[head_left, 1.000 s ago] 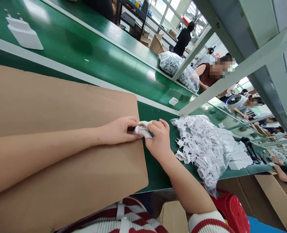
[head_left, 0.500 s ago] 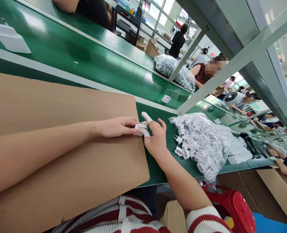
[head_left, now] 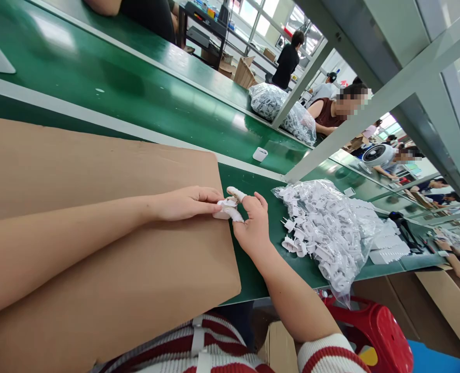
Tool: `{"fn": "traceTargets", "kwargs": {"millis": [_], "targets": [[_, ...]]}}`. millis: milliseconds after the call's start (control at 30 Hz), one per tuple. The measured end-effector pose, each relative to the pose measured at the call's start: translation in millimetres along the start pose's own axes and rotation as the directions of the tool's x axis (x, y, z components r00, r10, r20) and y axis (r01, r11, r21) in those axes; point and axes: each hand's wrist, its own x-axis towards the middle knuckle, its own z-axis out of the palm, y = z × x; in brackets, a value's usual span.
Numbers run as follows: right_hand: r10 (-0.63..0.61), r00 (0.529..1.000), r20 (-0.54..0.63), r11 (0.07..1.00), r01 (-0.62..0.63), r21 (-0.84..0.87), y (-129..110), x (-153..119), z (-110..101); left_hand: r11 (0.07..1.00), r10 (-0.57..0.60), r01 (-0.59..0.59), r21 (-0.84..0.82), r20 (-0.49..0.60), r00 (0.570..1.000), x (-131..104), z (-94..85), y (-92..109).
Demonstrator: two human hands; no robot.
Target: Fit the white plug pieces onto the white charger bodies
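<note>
My left hand [head_left: 191, 203] is closed on a small white plastic piece [head_left: 223, 211] near the right edge of the brown cardboard sheet [head_left: 144, 259]. From the right, my right hand [head_left: 253, 220] reaches it; white wraps cover its thumb and index finger. The wrapped thumb lies against the piece, while the index finger is raised apart from the thumb. Part of the piece is hidden by the fingers. To the right of my hands, a clear plastic bag [head_left: 331, 228] spills many white plug parts onto the green bench.
Beyond a pale rail, a green belt [head_left: 156, 103] carries a white part [head_left: 260, 154]. A metal post [head_left: 303, 85] rises ahead. Stacked white parts [head_left: 389, 243] lie past the bag. A red stool [head_left: 385, 331] stands below at right. Other people work farther back.
The white parts on the green belt have shifted left. My right index finger has tilted lower and a little right, away from the thumb. My left hand has hardly moved.
</note>
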Motion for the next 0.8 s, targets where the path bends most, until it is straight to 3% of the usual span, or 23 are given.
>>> {"fn": "traceTargets", "kwargs": {"millis": [100,200,267,367,433,533,667,800], "targets": [[-0.011,1.000,0.006,1.000,0.011,-0.001,0,0,-3,0.997,0.002,0.002,0.077,-0.056,0.998,1,-0.5,0],[-0.013,1.000,-0.004,1.000,0.013,0.009,1,-1,-1,0.998,-0.055,0.055,-0.007,-0.134,0.989,1,-1.0,-1],[0.003,1.000,-0.009,1.000,-0.003,0.005,1,-3,3,0.998,-0.051,0.046,-0.044,-0.107,0.993,-1,0.8,-1],[0.046,0.999,0.004,0.998,-0.046,0.036,0,-3,7,0.999,0.001,0.001,0.046,-0.047,0.999,-5,7.7,0],[0.072,0.996,0.047,0.990,-0.077,0.119,1,-5,-1,0.992,0.000,0.008,0.126,-0.063,0.998,-8,12.8,0],[0.104,0.987,0.120,0.979,-0.123,0.161,7,-19,-33,0.981,-0.034,0.061,0.184,-0.146,0.989,-10,16.8,-4],[0.194,0.964,0.183,0.966,-0.156,-0.205,24,-67,-80,0.963,-0.075,0.136,0.233,-0.250,0.965,-11,16.0,-9],[0.478,0.860,0.178,0.791,-0.333,-0.513,39,-105,-85,0.958,-0.066,0.136,0.252,-0.268,0.961,-8,15.6,-15]]}}
